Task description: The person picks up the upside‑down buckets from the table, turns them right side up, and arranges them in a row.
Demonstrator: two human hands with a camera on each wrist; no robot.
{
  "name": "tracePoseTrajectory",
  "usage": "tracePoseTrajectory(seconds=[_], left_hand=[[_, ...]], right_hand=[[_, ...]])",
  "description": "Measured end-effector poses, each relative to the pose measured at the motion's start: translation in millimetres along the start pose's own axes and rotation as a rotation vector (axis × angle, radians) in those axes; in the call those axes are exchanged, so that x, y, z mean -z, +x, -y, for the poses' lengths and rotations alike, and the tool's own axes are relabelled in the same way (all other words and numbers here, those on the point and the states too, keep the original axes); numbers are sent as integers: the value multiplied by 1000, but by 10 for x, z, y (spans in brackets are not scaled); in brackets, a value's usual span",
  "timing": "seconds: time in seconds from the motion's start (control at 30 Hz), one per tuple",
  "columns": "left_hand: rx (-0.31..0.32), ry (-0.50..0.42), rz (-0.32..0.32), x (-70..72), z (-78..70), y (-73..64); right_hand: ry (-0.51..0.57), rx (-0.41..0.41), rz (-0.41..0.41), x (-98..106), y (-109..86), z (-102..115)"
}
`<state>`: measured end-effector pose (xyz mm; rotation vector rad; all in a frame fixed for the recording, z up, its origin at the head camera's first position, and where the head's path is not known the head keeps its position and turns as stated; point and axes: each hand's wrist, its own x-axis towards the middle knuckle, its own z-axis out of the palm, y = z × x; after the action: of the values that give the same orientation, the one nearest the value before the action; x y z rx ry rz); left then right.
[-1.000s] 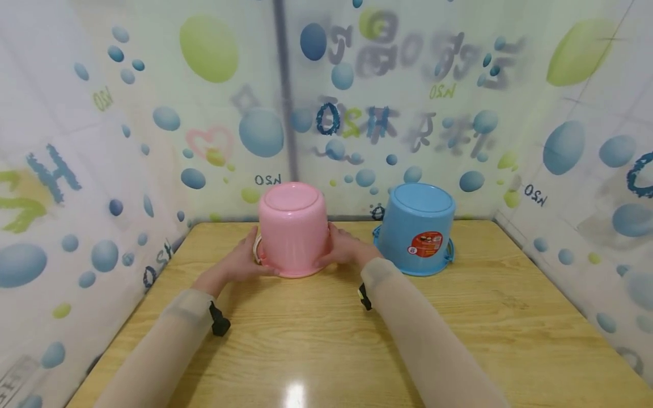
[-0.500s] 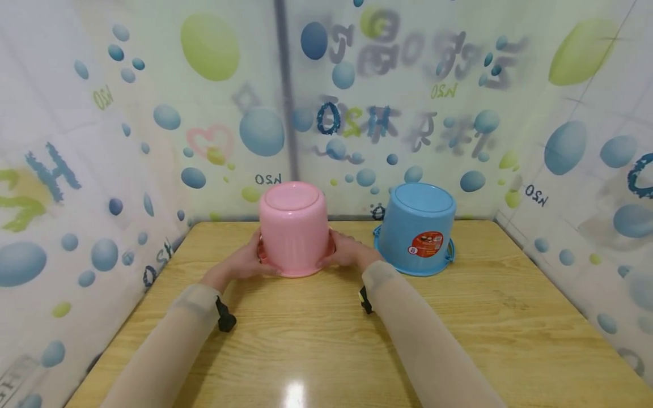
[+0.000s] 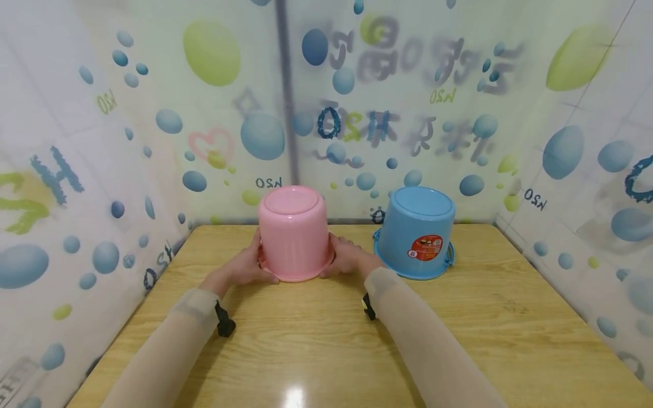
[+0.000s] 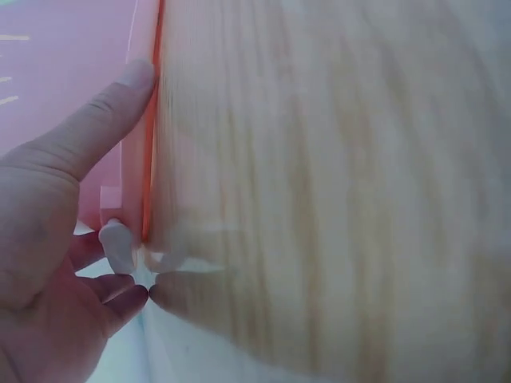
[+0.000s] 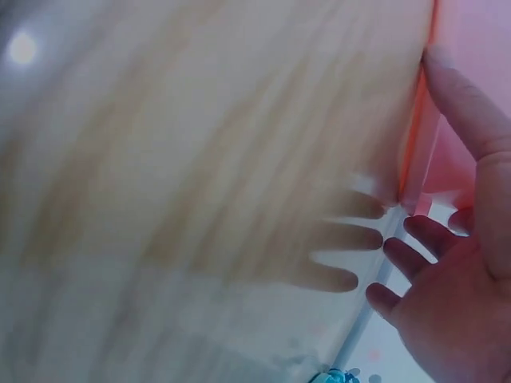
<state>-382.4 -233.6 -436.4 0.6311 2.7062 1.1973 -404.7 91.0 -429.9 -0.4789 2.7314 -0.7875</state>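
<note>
Upside down on the wooden table stands a pink bucket (image 3: 293, 238), its rim on or very near the tabletop. My left hand (image 3: 246, 263) grips its left side. In the left wrist view that thumb (image 4: 104, 116) lies along the rim, and the other fingers curl beside a white handle end (image 4: 117, 246). On the opposite side my right hand (image 3: 347, 256) holds the bucket. Its thumb (image 5: 467, 100) touches the rim in the right wrist view, with the other fingers bent round the side. The bucket's far side is hidden.
A blue bucket (image 3: 418, 226) with a red label also stands upside down, just right of my right hand. The wooden table (image 3: 306, 345) ends at the back against a patterned curtain (image 3: 357, 85), with further patterned sheets at left and right.
My left hand has shifted slightly in and closer round the pink bucket, and the handle no longer shows beside it. Both buckets keep their places; the head view has tilted slightly.
</note>
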Motion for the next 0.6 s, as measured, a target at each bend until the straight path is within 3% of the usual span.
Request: tracePoseTrajectory(seconds=[0.17,0.4,0.6], left_hand=[[-20,1,-33,36,3,-9],[15,5,-77,126,7,-62],[8,-19,-94,131,9,-140]], right_hand=[[53,57,-10,39,-56,-47],[205,118,5,128,-131,-98],[179,116,-8,157,-180,-133]])
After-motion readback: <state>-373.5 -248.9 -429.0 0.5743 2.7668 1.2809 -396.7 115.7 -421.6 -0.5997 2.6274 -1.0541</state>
